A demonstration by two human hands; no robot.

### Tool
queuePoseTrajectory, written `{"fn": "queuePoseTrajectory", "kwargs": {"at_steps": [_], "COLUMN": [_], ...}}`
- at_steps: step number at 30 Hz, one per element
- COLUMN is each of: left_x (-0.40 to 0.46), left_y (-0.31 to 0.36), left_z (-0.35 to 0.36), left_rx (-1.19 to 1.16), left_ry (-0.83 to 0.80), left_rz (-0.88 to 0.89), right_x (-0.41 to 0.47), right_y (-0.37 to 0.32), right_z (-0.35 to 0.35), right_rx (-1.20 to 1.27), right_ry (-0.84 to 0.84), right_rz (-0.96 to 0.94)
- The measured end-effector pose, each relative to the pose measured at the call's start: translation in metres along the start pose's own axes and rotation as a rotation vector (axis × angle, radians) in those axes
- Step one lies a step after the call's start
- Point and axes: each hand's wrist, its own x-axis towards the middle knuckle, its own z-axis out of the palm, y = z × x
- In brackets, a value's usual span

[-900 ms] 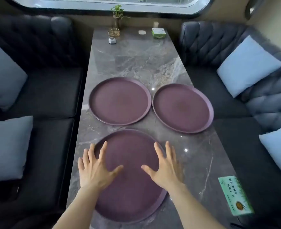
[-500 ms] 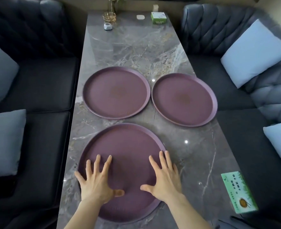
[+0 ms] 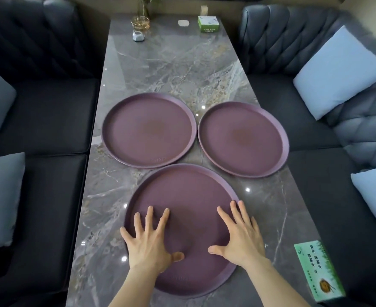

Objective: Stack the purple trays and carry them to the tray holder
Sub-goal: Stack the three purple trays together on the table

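- near tray (image 3: 182,187) lies flat on the table (image 3: 171,69), at the end closest to the person, its far rim just beside the other two trays.
- left tray (image 3: 148,132) and right tray (image 3: 243,139) sit side by side further along the table, rims almost touching; the right tray reaches the table's right edge.
- left hand (image 3: 148,244) is spread wide, palm down on the near tray's left part, fingers fanned, little finger out over the rim; it grips nothing.
- right hand (image 3: 240,238) is likewise flat and splayed on the tray's right part, fingertips reaching the right rim, thumb pointing inward; nothing is grasped.
- both thumbs point toward each other with bare tray between them.
- whether the palms press on the tray or only hover just above it cannot be told.
- green box (image 3: 318,270) lies at the table's near right edge, well apart from the right hand.
- at the far end stand a glass (image 3: 140,22), a small grey object (image 3: 138,36) and another green carton (image 3: 208,23).
- dark benches (image 3: 49,120) flank the table, with pale cushions (image 3: 339,72) on both sides.
- no tray holder is in view.
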Motion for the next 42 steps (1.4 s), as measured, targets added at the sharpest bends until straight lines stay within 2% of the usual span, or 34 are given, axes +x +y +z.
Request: {"fn": "queuePoseTrajectory", "kwargs": {"at_steps": [4, 8, 11, 15, 25, 37, 42], "left_x": [0.005, 0.012, 0.023, 0.043, 0.143, 0.238, 0.256], "left_y": [0.005, 0.002, 0.003, 0.024, 0.099, 0.170, 0.190], "left_z": [-0.006, -0.011, -0.016, -0.040, -0.116, -0.156, -0.160], "left_rx": [0.015, -0.034, -0.110, -0.222, -0.505, -0.503, -0.437], "left_ry": [-0.002, 0.096, 0.244, 0.311, 0.286, 0.053, 0.057], "left_rz": [0.036, 0.050, 0.059, 0.080, 0.153, 0.054, -0.032], "right_x": [0.008, 0.018, 0.032, 0.052, 0.120, 0.201, 0.221], "right_y": [0.010, 0.014, 0.024, 0.038, 0.095, 0.172, 0.190], "right_z": [-0.007, -0.020, -0.034, -0.056, -0.107, -0.138, -0.147], "right_rx": [0.004, 0.118, 0.286, 0.463, 0.669, 0.739, 0.796], "right_ry": [0.017, 0.208, 0.313, 0.363, 0.364, 0.250, 0.209], "right_rz": [-0.001, 0.003, 0.100, 0.248, 0.476, 0.615, 0.635]}}
